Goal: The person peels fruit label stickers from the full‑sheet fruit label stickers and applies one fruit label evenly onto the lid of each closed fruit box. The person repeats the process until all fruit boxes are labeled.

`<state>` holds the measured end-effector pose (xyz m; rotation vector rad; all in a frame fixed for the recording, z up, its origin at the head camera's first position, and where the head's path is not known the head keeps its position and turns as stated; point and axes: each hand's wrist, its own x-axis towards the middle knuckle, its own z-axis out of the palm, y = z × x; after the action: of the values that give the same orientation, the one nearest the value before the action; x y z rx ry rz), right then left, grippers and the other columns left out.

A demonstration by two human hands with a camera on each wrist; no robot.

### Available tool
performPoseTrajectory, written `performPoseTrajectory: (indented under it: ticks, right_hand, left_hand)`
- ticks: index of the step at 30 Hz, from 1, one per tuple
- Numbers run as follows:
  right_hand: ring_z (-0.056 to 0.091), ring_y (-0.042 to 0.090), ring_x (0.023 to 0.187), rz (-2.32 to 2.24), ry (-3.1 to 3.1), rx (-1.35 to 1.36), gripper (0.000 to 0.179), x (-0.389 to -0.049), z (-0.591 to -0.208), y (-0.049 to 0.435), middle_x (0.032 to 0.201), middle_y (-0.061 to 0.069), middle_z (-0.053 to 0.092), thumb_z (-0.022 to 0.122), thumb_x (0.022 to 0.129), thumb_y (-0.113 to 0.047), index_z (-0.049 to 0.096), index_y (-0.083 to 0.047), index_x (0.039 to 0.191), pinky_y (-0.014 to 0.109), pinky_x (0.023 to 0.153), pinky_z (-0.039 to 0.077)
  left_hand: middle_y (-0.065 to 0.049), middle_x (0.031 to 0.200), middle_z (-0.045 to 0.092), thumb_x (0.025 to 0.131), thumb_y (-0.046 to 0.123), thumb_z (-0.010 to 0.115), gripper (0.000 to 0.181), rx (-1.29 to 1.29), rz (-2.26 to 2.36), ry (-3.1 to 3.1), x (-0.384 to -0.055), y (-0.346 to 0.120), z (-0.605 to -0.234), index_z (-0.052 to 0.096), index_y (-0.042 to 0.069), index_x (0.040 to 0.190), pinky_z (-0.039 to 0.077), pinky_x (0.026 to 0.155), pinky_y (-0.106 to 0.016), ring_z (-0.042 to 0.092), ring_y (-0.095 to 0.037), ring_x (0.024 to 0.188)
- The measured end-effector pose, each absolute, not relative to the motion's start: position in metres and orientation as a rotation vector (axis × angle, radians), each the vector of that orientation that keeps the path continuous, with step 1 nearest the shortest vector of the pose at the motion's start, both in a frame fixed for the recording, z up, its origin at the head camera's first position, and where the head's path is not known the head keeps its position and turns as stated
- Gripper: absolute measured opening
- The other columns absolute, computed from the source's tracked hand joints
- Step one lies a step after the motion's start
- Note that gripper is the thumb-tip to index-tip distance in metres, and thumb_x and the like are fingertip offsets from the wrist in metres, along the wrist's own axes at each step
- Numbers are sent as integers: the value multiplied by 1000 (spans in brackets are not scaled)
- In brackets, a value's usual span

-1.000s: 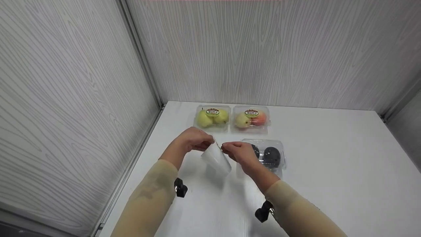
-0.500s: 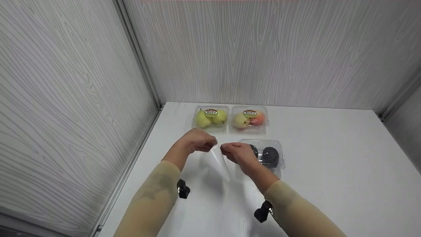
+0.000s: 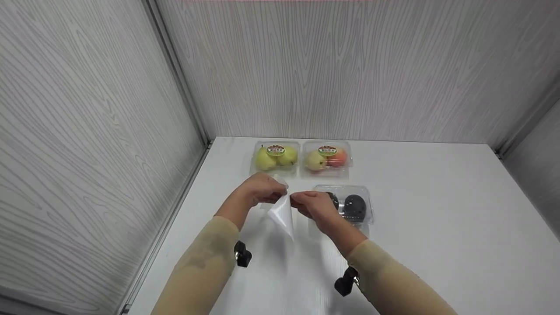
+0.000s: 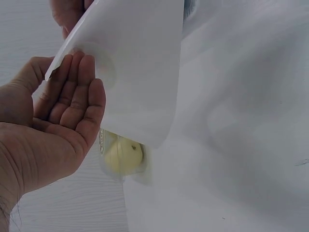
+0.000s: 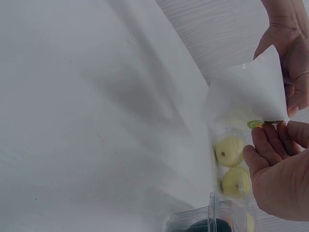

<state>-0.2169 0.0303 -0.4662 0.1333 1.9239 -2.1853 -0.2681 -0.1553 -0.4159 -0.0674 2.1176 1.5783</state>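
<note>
A glossy white sticker sheet hangs folded between my two hands, over the table. My left hand pinches its upper edge between thumb and fingers. At that same edge my right hand pinches with thumb and fingertips. In the right wrist view a small sticker with a green rim shows right at the right fingertips, mostly hidden by the fingers and the sheet. Behind the right hand stands a clear plastic box with dark round fruit, partly covered by that hand.
At the back of the white table two labelled clear boxes sit side by side, one with yellow-green pears, the other with a pale fruit and a reddish one. Wood-grain panels rise behind and at the sides.
The sheet's hanging part has swung and folded to the left below the hands. Both hands stay close together with their fingers at its edge. The head view has shifted slightly.
</note>
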Motion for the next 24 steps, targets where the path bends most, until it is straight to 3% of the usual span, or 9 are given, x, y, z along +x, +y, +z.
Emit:
performPoseTrajectory:
  ticks: [9, 24]
  right_hand:
    - [75, 25, 109, -2126, 1942, 79, 27, -218, -467, 11, 109, 18, 79, 70, 100, -13, 76, 7, 116, 39, 99, 57]
    - [76, 24, 106, -2131, 1929, 112, 28, -218, -469, 19, 110, 20, 78, 69, 100, -13, 75, 7, 118, 50, 110, 50]
  left_hand:
    - [-6, 83, 77, 86, 8, 74, 7, -128, 1537, 2174, -261, -175, -416, 77, 1, 86, 61, 86, -35, 75, -18, 80]
    - [-5, 78, 75, 85, 8, 76, 6, -109, 1564, 2185, -259, -165, -421, 75, 4, 81, 61, 77, -32, 72, -15, 74]
